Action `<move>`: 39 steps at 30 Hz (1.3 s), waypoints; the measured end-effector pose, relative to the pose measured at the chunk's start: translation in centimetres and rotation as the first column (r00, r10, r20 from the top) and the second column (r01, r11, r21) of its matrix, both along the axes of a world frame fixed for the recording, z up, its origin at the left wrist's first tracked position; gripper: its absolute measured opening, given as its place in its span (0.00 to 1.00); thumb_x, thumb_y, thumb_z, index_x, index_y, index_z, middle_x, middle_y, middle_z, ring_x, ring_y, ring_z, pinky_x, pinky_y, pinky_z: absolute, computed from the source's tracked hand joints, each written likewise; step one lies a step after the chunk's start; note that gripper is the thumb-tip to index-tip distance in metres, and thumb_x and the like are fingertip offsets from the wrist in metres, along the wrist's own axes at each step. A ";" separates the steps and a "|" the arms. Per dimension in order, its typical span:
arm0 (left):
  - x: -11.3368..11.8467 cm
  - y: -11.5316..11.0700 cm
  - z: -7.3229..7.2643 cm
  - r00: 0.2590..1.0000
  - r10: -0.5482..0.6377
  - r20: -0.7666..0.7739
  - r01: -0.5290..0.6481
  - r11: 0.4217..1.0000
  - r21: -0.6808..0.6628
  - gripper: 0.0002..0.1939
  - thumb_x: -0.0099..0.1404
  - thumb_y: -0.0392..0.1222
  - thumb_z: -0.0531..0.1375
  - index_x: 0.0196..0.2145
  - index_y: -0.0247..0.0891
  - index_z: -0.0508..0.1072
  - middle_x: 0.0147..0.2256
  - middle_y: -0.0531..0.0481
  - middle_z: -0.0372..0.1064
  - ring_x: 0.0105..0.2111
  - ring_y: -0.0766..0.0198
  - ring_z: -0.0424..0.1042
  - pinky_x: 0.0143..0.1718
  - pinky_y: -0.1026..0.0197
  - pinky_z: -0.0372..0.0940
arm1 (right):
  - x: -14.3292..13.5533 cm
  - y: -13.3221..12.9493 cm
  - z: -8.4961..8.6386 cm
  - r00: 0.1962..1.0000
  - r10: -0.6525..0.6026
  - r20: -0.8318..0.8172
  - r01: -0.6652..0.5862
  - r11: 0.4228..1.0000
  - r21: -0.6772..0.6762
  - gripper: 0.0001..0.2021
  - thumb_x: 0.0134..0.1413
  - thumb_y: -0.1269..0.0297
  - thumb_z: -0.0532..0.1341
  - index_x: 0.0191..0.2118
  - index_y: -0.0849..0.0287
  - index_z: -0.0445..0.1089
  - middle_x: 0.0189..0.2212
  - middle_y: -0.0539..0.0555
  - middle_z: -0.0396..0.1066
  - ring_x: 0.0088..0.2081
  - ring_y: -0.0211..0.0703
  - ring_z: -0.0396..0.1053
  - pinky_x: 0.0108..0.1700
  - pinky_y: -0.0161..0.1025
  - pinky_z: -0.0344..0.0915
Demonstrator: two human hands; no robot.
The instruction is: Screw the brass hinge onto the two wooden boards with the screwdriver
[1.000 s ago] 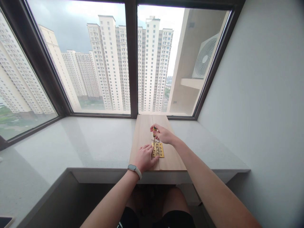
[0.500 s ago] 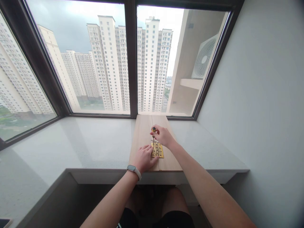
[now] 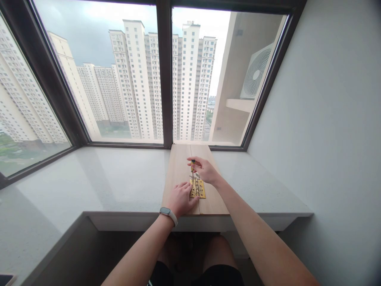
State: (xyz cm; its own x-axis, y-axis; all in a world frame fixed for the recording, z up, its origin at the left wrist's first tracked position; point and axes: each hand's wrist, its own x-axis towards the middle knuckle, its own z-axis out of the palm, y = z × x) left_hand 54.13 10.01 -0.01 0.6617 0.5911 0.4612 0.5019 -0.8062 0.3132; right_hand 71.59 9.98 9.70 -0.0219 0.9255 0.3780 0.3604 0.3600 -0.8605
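Observation:
A brass-coloured butt hinge (image 3: 202, 189) lies opened flat across the seam between two pale wooden boards (image 3: 178, 167). My left hand (image 3: 182, 197) holds it against the wood, fingertips along its left leaf and thumb at its near edge. Above the far end of that left leaf, my right hand (image 3: 205, 170) grips a small screwdriver (image 3: 193, 165) with a yellow and black handle. Its shaft points down to the leaf. The tip and any screw under it are too small to make out. Several loose screws (image 3: 197, 175) lie just beyond the hinge.
The boards lie on a white countertop (image 3: 127, 178) that runs below a dark-framed window (image 3: 167, 79). A white wall (image 3: 333, 119) rises on the right. At the lower left corner shows the edge of a dark flat object (image 3: 6, 279).
The fingers of my right hand have shifted on the screwdriver handle and are more stretched out now. My left hand and the hinge stay almost where they were.

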 end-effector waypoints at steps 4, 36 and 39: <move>0.0 0.0 -0.1 1.000 0.006 -0.003 -0.006 1.000 -0.006 0.17 0.69 0.54 0.62 0.50 0.44 0.75 0.51 0.42 0.75 0.58 0.47 0.69 0.58 0.47 0.65 | -0.4 -0.1 0.1 0.997 -0.023 -0.068 0.022 1.000 -0.013 0.16 0.59 0.57 0.67 0.50 0.56 0.77 0.46 0.59 0.80 0.47 0.51 0.78 0.41 0.43 0.77; 0.0 0.2 -0.2 1.000 -0.003 0.007 0.003 1.000 0.001 0.18 0.69 0.55 0.62 0.50 0.43 0.75 0.51 0.43 0.75 0.58 0.47 0.69 0.58 0.46 0.65 | -1.4 0.0 -1.4 0.974 -0.118 -0.195 0.140 0.984 0.105 0.18 0.60 0.52 0.66 0.49 0.57 0.78 0.42 0.59 0.80 0.45 0.51 0.78 0.41 0.45 0.80; 0.1 0.2 -0.2 1.000 -0.004 0.011 0.004 1.000 0.001 0.17 0.69 0.55 0.62 0.49 0.44 0.75 0.51 0.43 0.76 0.58 0.47 0.69 0.57 0.46 0.65 | -2.0 -0.2 -1.8 0.962 -0.218 -0.165 0.242 0.960 0.138 0.16 0.60 0.55 0.65 0.49 0.56 0.78 0.40 0.58 0.80 0.41 0.49 0.78 0.39 0.44 0.80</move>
State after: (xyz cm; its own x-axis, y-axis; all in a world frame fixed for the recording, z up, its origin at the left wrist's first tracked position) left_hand 54.20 10.17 -0.25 0.6591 0.5878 0.4691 0.4952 -0.8087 0.3174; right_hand 69.64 9.83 7.86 0.2514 0.8285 0.5005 0.3230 0.4156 -0.8502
